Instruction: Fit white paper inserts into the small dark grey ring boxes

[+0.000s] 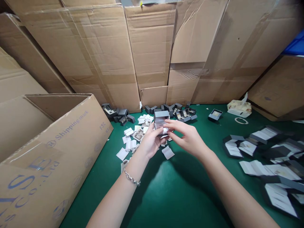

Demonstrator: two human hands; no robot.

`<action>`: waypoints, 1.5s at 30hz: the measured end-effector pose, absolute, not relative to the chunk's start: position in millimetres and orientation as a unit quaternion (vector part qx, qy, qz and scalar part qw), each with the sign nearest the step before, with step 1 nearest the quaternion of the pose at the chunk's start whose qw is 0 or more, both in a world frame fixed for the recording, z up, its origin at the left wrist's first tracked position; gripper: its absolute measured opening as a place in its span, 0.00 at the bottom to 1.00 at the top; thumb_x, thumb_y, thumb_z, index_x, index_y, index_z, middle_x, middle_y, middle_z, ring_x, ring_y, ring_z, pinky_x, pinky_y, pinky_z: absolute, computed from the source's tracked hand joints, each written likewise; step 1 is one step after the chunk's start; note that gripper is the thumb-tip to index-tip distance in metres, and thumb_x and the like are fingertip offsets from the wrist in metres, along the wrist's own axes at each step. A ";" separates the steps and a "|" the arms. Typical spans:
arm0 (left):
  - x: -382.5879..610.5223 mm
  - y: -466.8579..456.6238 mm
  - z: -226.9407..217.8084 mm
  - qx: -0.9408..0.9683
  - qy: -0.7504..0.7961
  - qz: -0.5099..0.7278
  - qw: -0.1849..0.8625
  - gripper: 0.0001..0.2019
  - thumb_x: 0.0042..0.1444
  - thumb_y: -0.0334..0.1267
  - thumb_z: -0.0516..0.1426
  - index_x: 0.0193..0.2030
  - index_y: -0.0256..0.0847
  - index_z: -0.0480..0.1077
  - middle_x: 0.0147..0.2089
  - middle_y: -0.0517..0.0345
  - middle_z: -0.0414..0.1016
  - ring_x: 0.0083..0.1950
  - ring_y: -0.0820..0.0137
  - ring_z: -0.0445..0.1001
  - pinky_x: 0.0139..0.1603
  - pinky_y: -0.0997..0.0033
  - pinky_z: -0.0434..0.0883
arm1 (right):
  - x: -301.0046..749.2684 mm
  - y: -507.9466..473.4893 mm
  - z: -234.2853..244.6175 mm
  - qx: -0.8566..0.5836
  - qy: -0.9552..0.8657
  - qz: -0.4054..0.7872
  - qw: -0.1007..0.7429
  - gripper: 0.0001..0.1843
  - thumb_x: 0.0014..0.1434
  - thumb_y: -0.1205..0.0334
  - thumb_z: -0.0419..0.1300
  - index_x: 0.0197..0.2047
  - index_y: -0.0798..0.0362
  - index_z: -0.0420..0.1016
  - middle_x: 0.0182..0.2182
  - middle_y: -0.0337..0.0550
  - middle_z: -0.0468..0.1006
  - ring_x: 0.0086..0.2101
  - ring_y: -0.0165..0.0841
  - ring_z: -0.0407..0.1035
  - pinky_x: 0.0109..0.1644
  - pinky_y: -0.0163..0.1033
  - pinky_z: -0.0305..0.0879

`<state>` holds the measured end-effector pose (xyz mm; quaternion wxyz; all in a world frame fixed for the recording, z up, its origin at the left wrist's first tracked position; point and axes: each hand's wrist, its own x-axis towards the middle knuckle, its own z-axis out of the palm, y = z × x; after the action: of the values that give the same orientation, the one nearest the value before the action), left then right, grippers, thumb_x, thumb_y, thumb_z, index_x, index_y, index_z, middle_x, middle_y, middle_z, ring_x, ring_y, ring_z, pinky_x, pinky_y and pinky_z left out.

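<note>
My left hand [152, 141] is closed around a small dark grey jewellery box [161, 115] with its lid raised. White lining shows inside the box. My right hand [187, 134] reaches in from the right, fingers stretched and apart, with the tips touching the white lining at the box's front. Whether they pinch any of it is hard to see. Under and left of my hands lies a heap of white inserts [131, 145]. One loose white insert [168, 152] rests just below the box.
A large cardboard carton [78, 145] stands open at left. Dark boxes [123, 112] line the back, beside stacked cartons [102, 47]. Open boxes with white linings [234, 147] spread at right. Farther back are a single open box [215, 115], a tissue pack [239, 108] and a white ring [241, 120].
</note>
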<state>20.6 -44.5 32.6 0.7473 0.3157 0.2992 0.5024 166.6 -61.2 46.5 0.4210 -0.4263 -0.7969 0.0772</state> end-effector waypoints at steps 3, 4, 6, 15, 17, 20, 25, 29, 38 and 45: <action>19.6 -43.2 33.0 0.287 0.292 0.516 0.752 0.15 0.50 0.29 0.59 0.45 0.45 0.65 0.43 0.58 0.73 0.38 0.72 0.74 0.37 0.70 0.72 | 165.9 -59.5 47.3 -0.452 -0.746 0.033 0.488 0.09 0.58 0.63 0.55 0.38 0.48 0.78 0.37 0.42 0.78 0.38 0.34 0.73 0.39 0.40 0.72; 19.8 -43.0 33.1 0.287 0.289 0.523 0.748 0.17 0.49 0.29 0.59 0.46 0.46 0.65 0.45 0.58 0.73 0.39 0.72 0.74 0.37 0.71 0.71 | 164.8 -59.0 47.2 -0.468 -0.729 0.031 0.498 0.09 0.58 0.63 0.56 0.37 0.49 0.78 0.35 0.42 0.78 0.34 0.33 0.73 0.34 0.38 0.72; 21.3 -43.1 31.7 0.298 0.281 0.539 0.736 0.18 0.49 0.29 0.60 0.47 0.48 0.65 0.47 0.59 0.73 0.40 0.73 0.73 0.35 0.74 0.69 | 161.6 -58.5 46.3 -0.496 -0.708 0.044 0.501 0.09 0.57 0.61 0.58 0.38 0.49 0.79 0.33 0.42 0.78 0.29 0.31 0.71 0.29 0.36 0.70; 31.3 -47.4 19.5 0.312 0.218 0.537 0.753 0.13 0.43 0.32 0.65 0.38 0.40 0.73 0.38 0.59 0.76 0.39 0.72 0.73 0.46 0.69 0.68 | 149.4 -65.4 40.1 -0.479 -0.710 -0.038 0.515 0.10 0.58 0.62 0.57 0.40 0.49 0.79 0.37 0.43 0.79 0.38 0.35 0.73 0.43 0.40 0.71; 31.8 -48.8 22.2 0.317 0.219 0.545 0.745 0.14 0.42 0.32 0.66 0.38 0.40 0.74 0.38 0.59 0.76 0.40 0.72 0.73 0.46 0.70 0.69 | 148.8 -67.2 40.6 -0.471 -0.712 -0.066 0.517 0.10 0.58 0.61 0.57 0.39 0.49 0.79 0.37 0.43 0.80 0.39 0.36 0.74 0.43 0.40 0.71; 32.3 -51.1 26.0 0.340 0.233 0.554 0.723 0.14 0.40 0.32 0.66 0.36 0.39 0.74 0.41 0.57 0.76 0.44 0.68 0.73 0.46 0.71 0.69 | 147.5 -69.2 42.3 -0.472 -0.710 -0.068 0.518 0.09 0.57 0.60 0.57 0.38 0.48 0.79 0.38 0.43 0.80 0.39 0.37 0.74 0.43 0.41 0.72; 33.6 -52.6 24.5 0.379 0.253 0.576 0.679 0.15 0.41 0.32 0.65 0.38 0.38 0.72 0.47 0.53 0.74 0.51 0.64 0.71 0.49 0.69 0.68 | 144.0 -71.3 44.2 -0.475 -0.696 -0.039 0.537 0.11 0.59 0.61 0.55 0.36 0.48 0.79 0.36 0.44 0.80 0.38 0.36 0.74 0.43 0.41 0.72; 35.0 -52.4 21.4 0.376 0.262 0.578 0.675 0.17 0.43 0.32 0.64 0.42 0.38 0.70 0.48 0.52 0.74 0.51 0.64 0.71 0.49 0.68 0.69 | 144.0 -71.0 44.5 -0.494 -0.684 -0.002 0.537 0.11 0.58 0.62 0.55 0.35 0.47 0.79 0.36 0.42 0.80 0.37 0.36 0.74 0.42 0.42 0.72; 41.7 -53.8 22.6 0.248 0.217 0.558 0.761 0.11 0.51 0.41 0.60 0.40 0.39 0.71 0.39 0.56 0.76 0.41 0.70 0.74 0.40 0.70 0.72 | 146.8 -64.1 42.6 -0.502 -0.665 0.113 0.542 0.05 0.56 0.62 0.58 0.36 0.48 0.76 0.36 0.41 0.78 0.38 0.34 0.72 0.42 0.40 0.70; 45.5 -54.1 28.3 0.121 0.266 0.600 0.745 0.02 0.51 0.30 0.57 0.32 0.37 0.70 0.29 0.62 0.74 0.31 0.76 0.73 0.33 0.78 0.70 | 137.1 -59.8 29.6 -0.491 -0.666 0.144 0.542 0.06 0.54 0.64 0.59 0.32 0.48 0.78 0.36 0.42 0.77 0.39 0.35 0.71 0.42 0.41 0.70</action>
<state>45.5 -54.1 28.3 0.7446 0.1206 0.2658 0.6003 137.1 -59.8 29.6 0.5419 -0.4914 -0.6664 0.1443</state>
